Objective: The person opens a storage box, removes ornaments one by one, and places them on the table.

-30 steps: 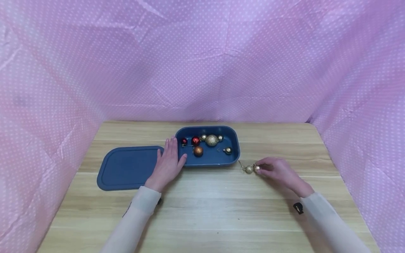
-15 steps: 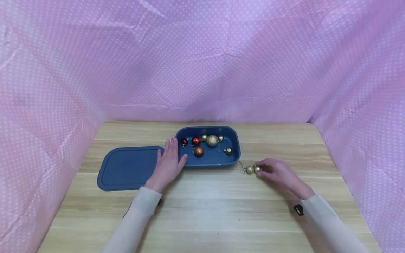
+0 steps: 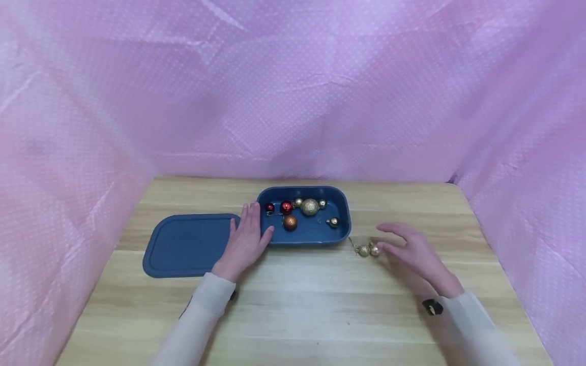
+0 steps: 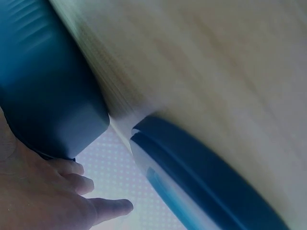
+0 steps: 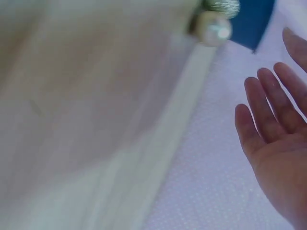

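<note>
My left hand (image 3: 243, 243) rests with straight fingers along the left side of a blue rectangular box (image 3: 304, 241). Inside the box lie several Christmas baubles: a shiny red bauble (image 3: 286, 207), a smaller dark red one, an orange bauble (image 3: 290, 222), a large gold glitter bauble (image 3: 310, 207) and small gold ones. On the table near the box's front right corner sit two small gold baubles, a glittery bauble (image 3: 363, 250) with a cord and a smooth bauble (image 3: 375, 249). My right hand (image 3: 416, 256) is just right of them, its thumb and fingers spread, holding nothing.
A flat blue lid (image 3: 189, 245) lies on the wooden table (image 3: 293, 315) left of the box, partly behind the left hand. Pink dotted cloth (image 3: 293, 91) hangs around the back and sides. Black pieces show at both wrists.
My right hand has let go of the smooth gold bauble, its fingers parting and drawing slightly right. The two gold baubles stay on the table. My left hand keeps its place at the box.
</note>
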Demonstrator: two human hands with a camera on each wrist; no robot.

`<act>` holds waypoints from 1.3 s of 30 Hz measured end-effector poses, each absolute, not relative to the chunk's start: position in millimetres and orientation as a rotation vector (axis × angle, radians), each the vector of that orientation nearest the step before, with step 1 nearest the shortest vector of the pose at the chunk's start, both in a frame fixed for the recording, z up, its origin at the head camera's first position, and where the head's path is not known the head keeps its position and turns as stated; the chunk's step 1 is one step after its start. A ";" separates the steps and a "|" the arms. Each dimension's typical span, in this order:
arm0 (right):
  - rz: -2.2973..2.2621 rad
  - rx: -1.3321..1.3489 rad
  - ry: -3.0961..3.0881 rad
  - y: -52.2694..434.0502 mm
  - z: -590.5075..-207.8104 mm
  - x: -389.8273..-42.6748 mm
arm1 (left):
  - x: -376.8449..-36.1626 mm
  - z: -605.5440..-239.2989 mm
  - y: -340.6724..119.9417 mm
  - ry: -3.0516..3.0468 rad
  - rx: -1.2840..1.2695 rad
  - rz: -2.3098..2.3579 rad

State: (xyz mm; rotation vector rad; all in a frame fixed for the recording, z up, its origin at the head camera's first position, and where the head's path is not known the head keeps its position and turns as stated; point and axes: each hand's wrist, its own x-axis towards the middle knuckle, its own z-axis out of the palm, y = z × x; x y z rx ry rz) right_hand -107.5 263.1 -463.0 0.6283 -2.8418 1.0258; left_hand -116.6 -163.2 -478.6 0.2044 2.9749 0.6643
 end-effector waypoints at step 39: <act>1.268 0.629 -2.718 149.1 -440.6 -150.3 | -117.4 -476.4 -165.9 2.955 0.216 0.727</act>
